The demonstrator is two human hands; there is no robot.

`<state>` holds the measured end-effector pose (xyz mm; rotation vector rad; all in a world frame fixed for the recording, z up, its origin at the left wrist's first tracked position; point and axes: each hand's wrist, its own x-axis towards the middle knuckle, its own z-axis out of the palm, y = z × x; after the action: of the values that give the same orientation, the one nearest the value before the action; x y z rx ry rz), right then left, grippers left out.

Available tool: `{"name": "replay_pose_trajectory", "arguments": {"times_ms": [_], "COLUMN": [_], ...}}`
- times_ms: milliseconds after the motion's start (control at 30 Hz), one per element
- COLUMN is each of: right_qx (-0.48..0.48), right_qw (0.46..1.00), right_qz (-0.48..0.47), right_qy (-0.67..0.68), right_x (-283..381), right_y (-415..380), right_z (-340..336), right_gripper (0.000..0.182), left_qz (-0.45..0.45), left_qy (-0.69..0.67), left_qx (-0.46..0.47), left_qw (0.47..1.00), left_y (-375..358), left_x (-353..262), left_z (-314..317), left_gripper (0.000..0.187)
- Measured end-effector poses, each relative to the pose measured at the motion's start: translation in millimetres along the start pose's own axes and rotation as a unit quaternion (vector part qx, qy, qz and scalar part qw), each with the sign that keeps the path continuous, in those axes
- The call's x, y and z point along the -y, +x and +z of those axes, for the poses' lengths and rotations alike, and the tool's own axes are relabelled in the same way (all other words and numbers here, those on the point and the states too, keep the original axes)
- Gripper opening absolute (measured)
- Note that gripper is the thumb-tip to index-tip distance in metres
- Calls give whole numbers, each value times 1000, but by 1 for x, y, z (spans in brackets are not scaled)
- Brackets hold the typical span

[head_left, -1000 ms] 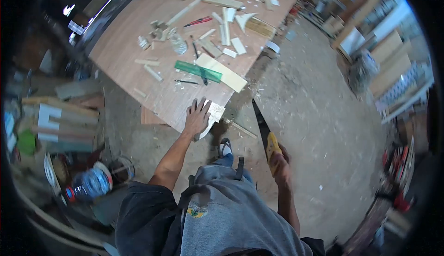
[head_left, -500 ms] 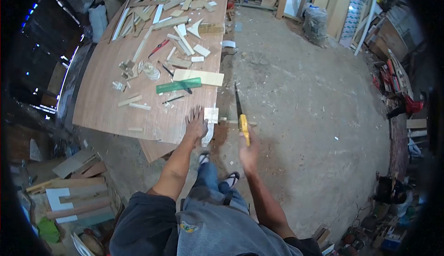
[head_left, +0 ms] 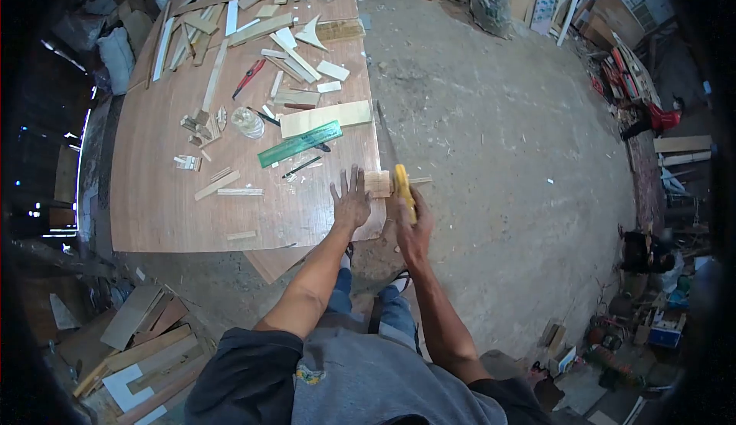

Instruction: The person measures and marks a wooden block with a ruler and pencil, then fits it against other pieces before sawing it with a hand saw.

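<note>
My left hand lies flat near the table's right edge, fingers spread, right beside a small wooden block. The block reaches to the table edge. My right hand is closed round the yellow handle of a handsaw. Its thin blade points away from me along the table edge, and the handle is close by the block's outer end. Ahead of my left hand are a pencil, a green ruler-like strip and a pale board.
On the wooden tabletop stand a clear jar and red-handled pliers; offcuts are heaped at the far end. Concrete floor stretches to the right. Scrap boards are piled at lower left, and a filled plastic sack stands far off.
The saw has come in leftward to the block's end at the table edge, closing the earlier gap. My left hand is still flat by the block. The whole view has shifted.
</note>
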<state>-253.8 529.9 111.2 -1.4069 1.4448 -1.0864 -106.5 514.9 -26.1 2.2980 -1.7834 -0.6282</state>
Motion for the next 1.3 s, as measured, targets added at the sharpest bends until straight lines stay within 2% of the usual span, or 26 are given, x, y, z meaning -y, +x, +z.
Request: {"name": "replay_pose_trajectory", "arguments": {"times_ms": [33,100,133,167,300,400,467,567,600,667,767,900,967,1067,1233,1300], "right_qx": [15,0,-7,-13,-13,-10,3,-23,-25,-2,13,32,-6,-6,1,4], "right_qw": [997,998,998,993,998,996,992,987,988,994,997,996,992,995,994,994], "right_qz": [77,62,47,99,59,92,125,-91,-88,11,45,6,-78,-41,-48,-60], "right_qy": [2,16,34,71,8,4,-17,-128,-126,-105,-68,-80,-103,-96,-93,-89], "right_x": [11,-3,5,16,-27,-11,1,-28,-35,-48,-46,-51,-56,-48,-50,-52], "right_y": [-5,-19,-25,-36,-74,-93,-98,-108,-113,-124,-129,-137,-140,-144,-145,-145], "right_z": [-12,-28,-32,-39,-44,-37,-34,-31,-30,-30,-31,-33,-30,-32,-35,-35], "right_gripper": [47,45,44,46,50,51,50,49,49,54,56,57,54,54,54,56], "left_qz": [49,122,128,128,133,128,108,74,57,34,-14,-48,-60,-75,-77,-46], "left_qy": [0,10,6,0,-7,-25,-16,-30,-55,-69,-93,-110,-111,-110,-103,-96], "left_qx": [1,-24,-20,-24,-50,-95,-86,-82,-88,-91,-100,-97,-103,-112,-111,-86], "left_qw": [999,992,992,992,990,987,990,993,993,993,991,988,987,985,985,991], "left_y": [5,15,18,21,34,39,40,42,42,45,48,49,50,51,51,52], "left_x": [4,7,5,2,0,-2,-7,-16,-18,-24,-30,-34,-36,-37,-35,-30], "left_z": [-3,3,5,6,21,31,24,18,18,18,20,16,17,22,20,18], "left_gripper": [70,71,71,72,70,63,59,51,48,46,44,45,45,45,43,42]}}
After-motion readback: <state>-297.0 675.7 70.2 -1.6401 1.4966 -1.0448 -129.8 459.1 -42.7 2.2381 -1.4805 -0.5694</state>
